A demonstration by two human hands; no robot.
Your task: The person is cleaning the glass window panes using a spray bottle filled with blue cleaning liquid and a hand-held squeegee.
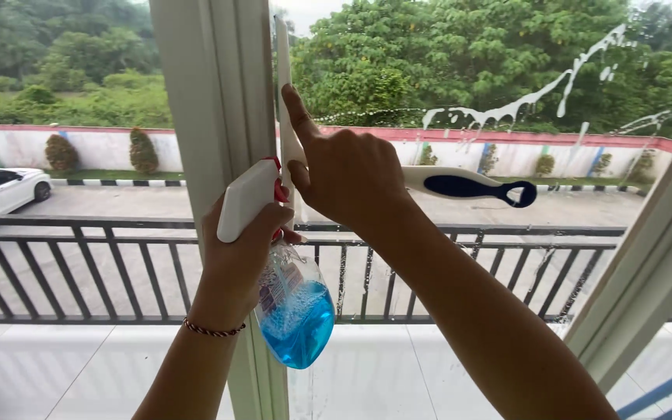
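Squeegee sits on the glass just right of the window frame, gripped by the right hand; left hand clenches the spray bottle. Best keep the blade flat, pressure even.

So the clear plastic spray bottle has bright blue liquid, a white head and red trigger, the plastic squeegee is white with a navy grip, plus white foam streaks on the glass.
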